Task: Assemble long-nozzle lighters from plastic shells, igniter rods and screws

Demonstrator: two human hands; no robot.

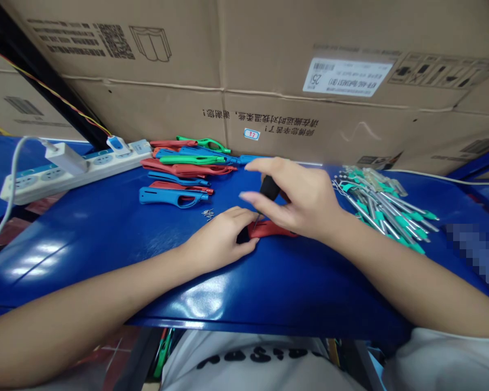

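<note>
My right hand (299,198) grips a screwdriver by its black handle (270,188), and the thin shaft points down at a red lighter casing (274,228). On the blue table, my left hand (224,239) is closed around the left end of that red casing and keeps it flat. The screwdriver's tip meets the casing close to my left fingertips; the exact contact spot is too small to make out. Just left of my left hand lies a small heap of screws (207,214).
Behind and left, red, green and blue lighter casings (173,196) lie stacked. Metal tubes with green parts (385,209) are piled at right. A white power strip (75,168) with plugs stands far left. A large cardboard box (264,70) walls off the back of the table (309,293).
</note>
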